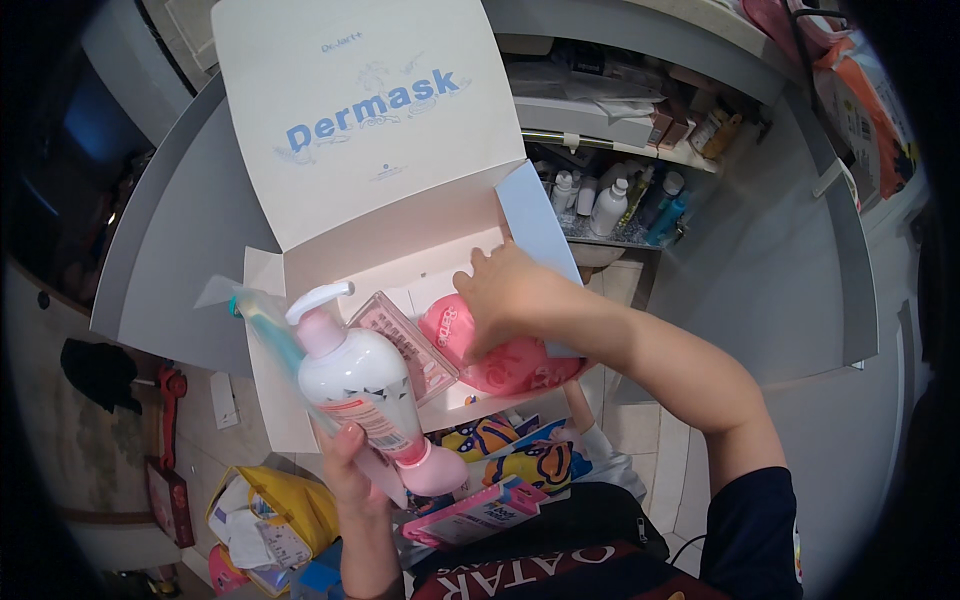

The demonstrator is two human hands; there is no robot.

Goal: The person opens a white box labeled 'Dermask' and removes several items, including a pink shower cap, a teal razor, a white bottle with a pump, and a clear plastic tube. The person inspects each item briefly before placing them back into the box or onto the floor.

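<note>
My left hand (351,457) grips a white pump bottle (352,367) with a pink collar and pink rounded base. Beside the bottle, a clear plastic sleeve with a teal item (274,334) leans over the left flap of an open white carton (337,247). Inside the carton lies a clear-lidded case of what look like false eyelashes (401,345). My right hand (506,292) reaches into the carton over a pink printed pouch (502,367), fingers curved and thumb against it. Whether it grips the pouch is unclear.
An open cabinet with bottles (609,206) on its lower shelf stands beyond the carton, its grey door (765,247) swung out right. Colourful packages (525,465) and a pink box (476,514) lie near my body. A yellow bag (300,510) sits on the floor at left.
</note>
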